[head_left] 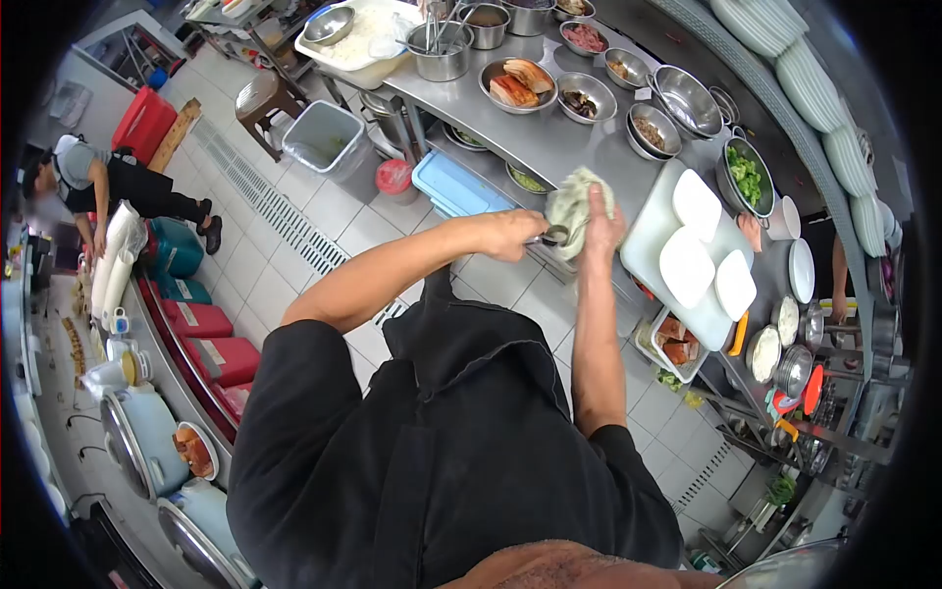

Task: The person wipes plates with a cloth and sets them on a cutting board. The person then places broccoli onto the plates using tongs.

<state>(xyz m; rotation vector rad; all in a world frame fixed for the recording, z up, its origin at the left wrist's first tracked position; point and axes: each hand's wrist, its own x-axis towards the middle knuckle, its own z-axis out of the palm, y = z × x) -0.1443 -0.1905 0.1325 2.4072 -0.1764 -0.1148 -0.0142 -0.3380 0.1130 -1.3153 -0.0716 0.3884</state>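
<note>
My left hand [510, 236] is closed in a fist around the handle of a metal tool [552, 237]. The cloth hides most of this tool, so its kind cannot be made out. Closed on a pale greenish cloth [579, 201], my right hand [602, 228] holds it bunched against the tool's metal end. Both hands are in front of the steel counter's edge. Just right of the right hand, a white cutting board [643, 218] carries three white square-shaped dishes [687, 265].
Steel bowls of food, one with cooked meat [520, 84] and one with greens [746, 177], line the steel counter [471, 108]. A grey bin [329, 137] and a stool [263, 103] stand on the tiled floor. Another person [108, 187] bends over the left-hand counter.
</note>
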